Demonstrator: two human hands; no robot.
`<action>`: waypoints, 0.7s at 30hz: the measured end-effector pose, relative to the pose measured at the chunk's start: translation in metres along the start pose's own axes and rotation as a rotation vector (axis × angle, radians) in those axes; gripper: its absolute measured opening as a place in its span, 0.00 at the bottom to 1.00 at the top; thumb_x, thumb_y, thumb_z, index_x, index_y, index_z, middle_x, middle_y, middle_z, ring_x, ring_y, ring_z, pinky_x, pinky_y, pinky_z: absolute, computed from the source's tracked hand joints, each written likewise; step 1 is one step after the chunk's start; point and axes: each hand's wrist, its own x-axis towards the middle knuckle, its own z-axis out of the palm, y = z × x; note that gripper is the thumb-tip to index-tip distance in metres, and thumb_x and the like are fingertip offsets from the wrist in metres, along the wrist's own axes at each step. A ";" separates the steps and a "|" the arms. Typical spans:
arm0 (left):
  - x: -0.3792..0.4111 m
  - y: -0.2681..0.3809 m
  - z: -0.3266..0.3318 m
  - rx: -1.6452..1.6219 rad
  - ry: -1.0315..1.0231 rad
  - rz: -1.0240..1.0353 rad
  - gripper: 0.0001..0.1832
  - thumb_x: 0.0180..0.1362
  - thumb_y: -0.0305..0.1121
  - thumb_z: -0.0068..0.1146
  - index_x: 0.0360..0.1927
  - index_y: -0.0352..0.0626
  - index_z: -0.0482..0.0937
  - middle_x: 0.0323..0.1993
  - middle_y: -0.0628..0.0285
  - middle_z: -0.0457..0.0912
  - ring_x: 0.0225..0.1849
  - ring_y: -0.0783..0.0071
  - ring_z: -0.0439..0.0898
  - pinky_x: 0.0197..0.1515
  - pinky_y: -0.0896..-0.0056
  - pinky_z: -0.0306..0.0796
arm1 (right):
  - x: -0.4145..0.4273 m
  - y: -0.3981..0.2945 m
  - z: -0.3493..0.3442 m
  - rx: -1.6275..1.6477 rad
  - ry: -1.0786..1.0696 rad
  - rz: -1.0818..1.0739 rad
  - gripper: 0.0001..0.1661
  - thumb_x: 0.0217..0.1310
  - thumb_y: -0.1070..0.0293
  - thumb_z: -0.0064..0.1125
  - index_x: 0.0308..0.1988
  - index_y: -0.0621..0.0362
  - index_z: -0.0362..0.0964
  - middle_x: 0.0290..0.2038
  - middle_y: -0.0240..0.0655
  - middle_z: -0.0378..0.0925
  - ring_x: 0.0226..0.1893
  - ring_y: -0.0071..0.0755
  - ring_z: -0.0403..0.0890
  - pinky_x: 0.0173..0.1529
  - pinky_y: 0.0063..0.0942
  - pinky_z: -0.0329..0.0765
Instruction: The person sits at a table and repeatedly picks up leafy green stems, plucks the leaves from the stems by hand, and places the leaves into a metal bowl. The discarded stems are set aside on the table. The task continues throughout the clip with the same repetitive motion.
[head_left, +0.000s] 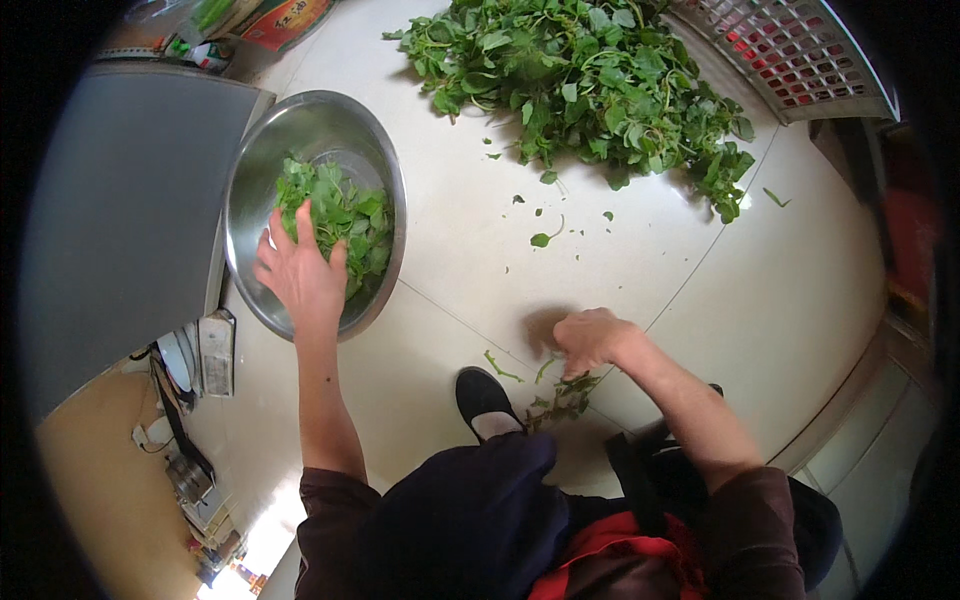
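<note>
My left hand (304, 266) is inside a stainless steel basin (250, 169), its fingers spread over a heap of picked leafy greens (349, 217). The greens lie toward the basin's near right side. My right hand (592, 339) hangs above the tiled floor to the right, fingers curled downward. Below it is a small pile of stem scraps (574, 401). Its fingertips are turned from view, so whether they pinch a stem is hidden. A large pile of leafy greens (577, 82) lies on the floor at the far side.
A grey plastic crate (795, 56) with holes stands at the far right. A dark grey cabinet-like surface (142, 210) borders the basin on the left. Loose leaf bits (540, 240) dot the pale floor tiles (450, 225). My black shoe (480, 397) is close to the scraps.
</note>
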 end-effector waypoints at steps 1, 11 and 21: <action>0.002 0.006 0.004 -0.028 -0.044 -0.045 0.16 0.54 0.32 0.57 0.48 0.45 0.76 0.55 0.56 0.69 0.56 0.58 0.67 0.53 0.58 0.63 | 0.008 0.004 0.007 0.047 0.062 -0.008 0.07 0.41 0.73 0.56 0.26 0.64 0.75 0.28 0.45 0.79 0.34 0.47 0.81 0.39 0.38 0.77; -0.034 0.175 0.092 -0.576 -0.528 0.433 0.06 0.53 0.31 0.56 0.34 0.42 0.77 0.36 0.55 0.78 0.38 0.58 0.79 0.38 0.58 0.73 | 0.042 0.048 -0.046 0.341 1.095 0.289 0.08 0.51 0.68 0.54 0.30 0.57 0.77 0.28 0.47 0.79 0.29 0.51 0.80 0.34 0.43 0.77; 0.019 0.056 0.023 -0.570 0.146 -0.067 0.12 0.49 0.18 0.52 0.39 0.42 0.77 0.37 0.59 0.76 0.44 0.62 0.75 0.47 0.66 0.70 | 0.075 0.092 -0.045 0.302 1.216 0.288 0.06 0.48 0.72 0.54 0.30 0.60 0.76 0.28 0.49 0.78 0.29 0.55 0.79 0.35 0.45 0.76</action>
